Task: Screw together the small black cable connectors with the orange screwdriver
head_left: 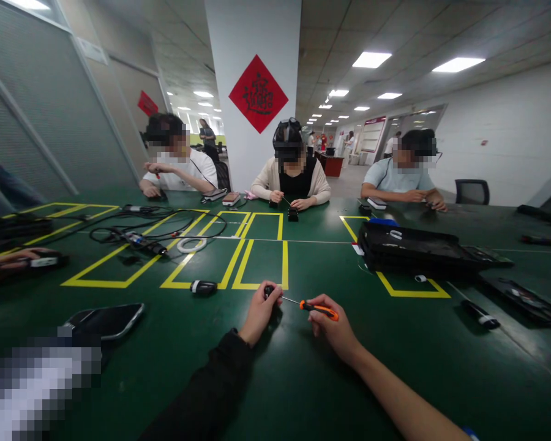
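Observation:
My left hand (261,311) is closed around a small black part (269,290), most of it hidden by the fingers. In my right hand (335,327) is a screwdriver (319,310) with an orange and black handle, its thin metal shaft pointing left. The shaft's tip reaches the part at my left fingertips; whether it sits in a screw I cannot tell. Both hands hover just over or rest on the green table (294,392). Beyond my left hand lies a black cylindrical piece with a white band (204,287).
A smartphone (105,321) lies at left. Cables (138,236) and a white ring-shaped coil (191,245) are farther back. Black trays (408,245) stand at right, near another black cylinder (480,314). Three people sit across the table; another person's hand (22,256) is at far left.

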Demonstrator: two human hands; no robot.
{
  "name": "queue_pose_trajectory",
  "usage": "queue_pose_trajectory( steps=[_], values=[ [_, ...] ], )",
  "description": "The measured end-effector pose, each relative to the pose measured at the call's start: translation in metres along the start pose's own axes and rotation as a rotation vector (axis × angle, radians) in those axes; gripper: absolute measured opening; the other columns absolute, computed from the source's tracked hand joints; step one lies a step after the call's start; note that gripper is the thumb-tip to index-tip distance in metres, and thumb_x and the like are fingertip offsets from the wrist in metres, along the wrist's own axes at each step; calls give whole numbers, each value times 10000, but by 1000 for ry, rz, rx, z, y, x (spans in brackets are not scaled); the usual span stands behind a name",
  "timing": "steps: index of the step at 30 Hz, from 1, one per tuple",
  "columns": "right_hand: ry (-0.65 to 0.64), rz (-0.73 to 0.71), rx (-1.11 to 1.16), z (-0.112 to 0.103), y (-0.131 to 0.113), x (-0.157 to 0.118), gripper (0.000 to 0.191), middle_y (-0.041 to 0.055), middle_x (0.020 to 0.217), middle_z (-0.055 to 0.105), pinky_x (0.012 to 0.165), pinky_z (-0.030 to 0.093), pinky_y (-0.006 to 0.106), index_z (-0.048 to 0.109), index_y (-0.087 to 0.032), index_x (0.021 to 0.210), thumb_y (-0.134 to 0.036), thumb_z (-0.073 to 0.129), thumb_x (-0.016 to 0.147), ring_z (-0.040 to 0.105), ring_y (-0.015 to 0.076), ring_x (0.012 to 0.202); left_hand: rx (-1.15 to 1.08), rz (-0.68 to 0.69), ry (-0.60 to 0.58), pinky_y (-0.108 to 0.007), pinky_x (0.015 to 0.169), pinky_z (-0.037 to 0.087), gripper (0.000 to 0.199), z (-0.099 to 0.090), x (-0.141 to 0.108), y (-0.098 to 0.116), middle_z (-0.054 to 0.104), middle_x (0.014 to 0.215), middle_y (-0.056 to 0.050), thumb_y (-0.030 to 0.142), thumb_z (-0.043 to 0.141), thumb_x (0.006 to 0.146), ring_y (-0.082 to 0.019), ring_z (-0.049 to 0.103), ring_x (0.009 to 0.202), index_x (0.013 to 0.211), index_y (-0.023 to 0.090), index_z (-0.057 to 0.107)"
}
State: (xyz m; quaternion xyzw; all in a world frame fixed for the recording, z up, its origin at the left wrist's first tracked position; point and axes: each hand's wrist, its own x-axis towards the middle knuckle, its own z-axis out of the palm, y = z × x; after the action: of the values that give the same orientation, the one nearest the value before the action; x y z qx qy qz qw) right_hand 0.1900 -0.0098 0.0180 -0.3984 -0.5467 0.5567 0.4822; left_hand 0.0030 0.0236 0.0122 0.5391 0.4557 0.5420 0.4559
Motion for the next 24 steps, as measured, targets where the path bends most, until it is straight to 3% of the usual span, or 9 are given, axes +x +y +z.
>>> queue_pose_trajectory(
  steps=[3,9,13,17,24],
  values=[
    [25,-58,33,-2,1,0,195,-10,742,564,538,410,212,582,-183,826,-243,663,659,486,71,551,9,17,-30,-207,569,412,243,0,-2,-1,571,729,5,402,523,755,-92,527,591,813,170,485],
    [-24,-2,229,1,4,0,243,8,664,573,450,370,214,557,-186,916,-383,460,812,456,83,477,-45,34,-20,-210,580,410,239,2,-4,-3,582,744,7,380,549,738,-97,532,606,857,178,502],
    [5,-41,196,-1,9,2,145,-2,682,578,507,407,221,572,-180,829,-264,593,713,487,88,531,-106,19,-4,-217,587,421,243,2,-5,-4,583,752,1,377,553,735,-103,542,613,873,182,505],
    [-5,-80,89,-2,10,2,169,-18,685,560,558,415,214,615,-174,779,-177,669,618,495,83,579,-148,6,24,-222,590,431,250,1,-4,-6,579,777,-11,386,547,739,-104,544,622,871,178,504],
    [1,6,260,1,5,4,257,8,635,595,437,383,206,587,-173,888,-388,542,753,495,89,482,-124,30,-19,-206,577,418,233,2,-7,-5,571,729,1,352,586,712,-96,534,595,846,172,523]
  ],
)
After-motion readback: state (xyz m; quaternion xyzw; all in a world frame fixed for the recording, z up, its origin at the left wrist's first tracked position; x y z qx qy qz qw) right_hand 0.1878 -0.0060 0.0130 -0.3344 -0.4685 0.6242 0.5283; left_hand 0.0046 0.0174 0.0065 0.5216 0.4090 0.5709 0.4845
